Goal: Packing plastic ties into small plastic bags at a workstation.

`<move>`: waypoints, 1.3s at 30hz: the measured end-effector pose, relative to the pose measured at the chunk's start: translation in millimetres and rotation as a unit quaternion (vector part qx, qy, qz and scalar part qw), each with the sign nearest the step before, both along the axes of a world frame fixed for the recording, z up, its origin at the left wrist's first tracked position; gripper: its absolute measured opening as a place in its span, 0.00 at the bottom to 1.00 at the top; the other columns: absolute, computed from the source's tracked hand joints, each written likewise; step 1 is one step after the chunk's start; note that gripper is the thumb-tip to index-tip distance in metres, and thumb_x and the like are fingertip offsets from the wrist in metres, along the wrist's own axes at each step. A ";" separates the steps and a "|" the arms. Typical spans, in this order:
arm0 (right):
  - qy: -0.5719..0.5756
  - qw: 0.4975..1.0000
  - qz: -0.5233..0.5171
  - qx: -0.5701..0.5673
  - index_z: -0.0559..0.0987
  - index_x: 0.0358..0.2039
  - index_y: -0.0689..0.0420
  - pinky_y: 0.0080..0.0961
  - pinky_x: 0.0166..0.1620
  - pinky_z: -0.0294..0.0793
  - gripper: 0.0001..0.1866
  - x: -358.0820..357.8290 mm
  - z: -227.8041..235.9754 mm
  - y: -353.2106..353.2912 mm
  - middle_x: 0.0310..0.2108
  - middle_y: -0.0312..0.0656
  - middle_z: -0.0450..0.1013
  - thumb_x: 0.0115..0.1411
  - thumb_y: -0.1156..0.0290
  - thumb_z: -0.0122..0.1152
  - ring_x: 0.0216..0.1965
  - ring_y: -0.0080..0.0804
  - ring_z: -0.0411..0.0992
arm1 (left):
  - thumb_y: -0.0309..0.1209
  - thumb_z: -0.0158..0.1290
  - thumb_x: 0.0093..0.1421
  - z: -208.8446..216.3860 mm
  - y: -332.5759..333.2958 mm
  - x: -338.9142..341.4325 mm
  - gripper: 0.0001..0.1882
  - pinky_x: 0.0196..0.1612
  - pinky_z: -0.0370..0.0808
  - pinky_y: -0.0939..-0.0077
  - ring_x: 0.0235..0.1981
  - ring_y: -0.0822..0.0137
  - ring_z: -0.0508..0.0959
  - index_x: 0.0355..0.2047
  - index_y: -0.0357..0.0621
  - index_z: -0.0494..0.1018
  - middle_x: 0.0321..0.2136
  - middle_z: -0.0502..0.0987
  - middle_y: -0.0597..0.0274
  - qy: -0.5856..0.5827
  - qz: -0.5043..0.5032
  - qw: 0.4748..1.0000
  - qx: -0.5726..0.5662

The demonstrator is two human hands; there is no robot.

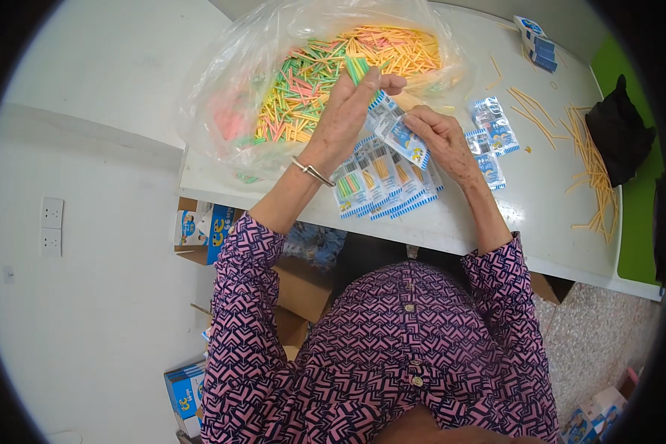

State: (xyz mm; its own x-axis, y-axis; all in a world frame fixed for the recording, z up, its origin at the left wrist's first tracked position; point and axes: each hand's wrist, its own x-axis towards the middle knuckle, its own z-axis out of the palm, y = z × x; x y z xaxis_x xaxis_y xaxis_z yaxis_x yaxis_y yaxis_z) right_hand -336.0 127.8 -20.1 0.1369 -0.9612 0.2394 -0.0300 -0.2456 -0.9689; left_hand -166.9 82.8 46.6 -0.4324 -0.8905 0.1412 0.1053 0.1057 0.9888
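My left hand [345,107] pinches a small bundle of thin green and yellow sticks [356,68] above the table. In my right hand [444,139] is a small clear packet [402,139] with blue and white print, its upper end meeting the fingers of my left hand. Whether the bundle's lower ends are inside the packet cannot be made out. Just below my hands, several filled packets [351,185] lie fanned and overlapping, with coloured sticks showing through. More blue-and-white packets [498,122] lie to the right of my right hand.
A large clear plastic bag [222,81] of pink, green and yellow sticks [303,89] lies open at the back. Loose pale yellow sticks [596,174] are scattered at right beside a black cloth-like item [623,133]. A packet stack [538,48] sits far right; cardboard boxes [303,292] stand below.
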 end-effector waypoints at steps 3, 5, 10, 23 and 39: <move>-0.050 0.998 -0.006 0.029 0.77 0.35 0.64 0.16 0.34 0.66 0.12 3.8 4.8 2.4 0.27 0.33 0.71 0.62 0.67 0.54 0.30 0.16 0.67 | 0.40 0.42 0.66 -4.7 6.2 -2.1 0.21 0.47 0.71 0.74 0.42 0.68 0.74 0.40 0.30 0.72 0.40 0.76 0.53 0.008 -0.003 0.999 0.049; -0.049 0.998 -0.019 0.031 0.77 0.36 0.64 0.16 0.34 0.66 0.12 5.5 3.6 2.0 0.27 0.32 0.71 0.62 0.67 0.54 0.30 0.16 0.66 | 0.42 0.41 0.66 -7.0 5.9 -2.0 0.21 0.44 0.71 0.77 0.40 0.71 0.73 0.42 0.33 0.67 0.39 0.75 0.55 0.017 -0.017 0.998 0.051; -0.032 0.998 -0.045 0.015 0.78 0.37 0.65 0.15 0.35 0.66 0.12 4.3 0.0 0.5 0.28 0.33 0.71 0.62 0.68 0.53 0.30 0.16 0.66 | 0.40 0.42 0.66 -0.9 7.8 2.3 0.20 0.48 0.69 0.75 0.47 0.69 0.71 0.43 0.33 0.70 0.40 0.75 0.57 -0.011 -0.042 0.999 0.031; -0.128 0.991 -0.019 0.027 0.77 0.42 0.66 0.14 0.42 0.66 0.13 4.9 -1.9 -3.1 0.36 0.34 0.73 0.60 0.70 0.56 0.37 0.17 0.68 | 0.35 0.48 0.62 4.9 -21.7 18.3 0.18 0.41 0.69 0.81 0.38 0.75 0.73 0.48 0.36 0.68 0.37 0.75 0.63 -0.327 -0.083 0.914 -0.223; -0.086 0.992 0.011 0.092 0.80 0.37 0.63 0.19 0.45 0.65 0.15 -19.1 1.4 -7.3 0.30 0.37 0.77 0.56 0.63 0.61 0.33 0.18 0.71 | 0.32 0.53 0.58 -4.1 -56.8 78.2 0.11 0.35 0.72 0.79 0.32 0.73 0.75 0.39 0.41 0.75 0.32 0.78 0.62 -0.343 -0.026 0.917 -0.202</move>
State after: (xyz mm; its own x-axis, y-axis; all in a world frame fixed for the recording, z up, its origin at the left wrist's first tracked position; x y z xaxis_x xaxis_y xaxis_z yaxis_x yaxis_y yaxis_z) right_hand -355.2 120.5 -18.6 0.1309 -0.9881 0.0813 0.1426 -0.0623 -0.9878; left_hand -88.7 26.1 42.5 -0.5842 -0.8005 0.1338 -0.5117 0.4912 0.7049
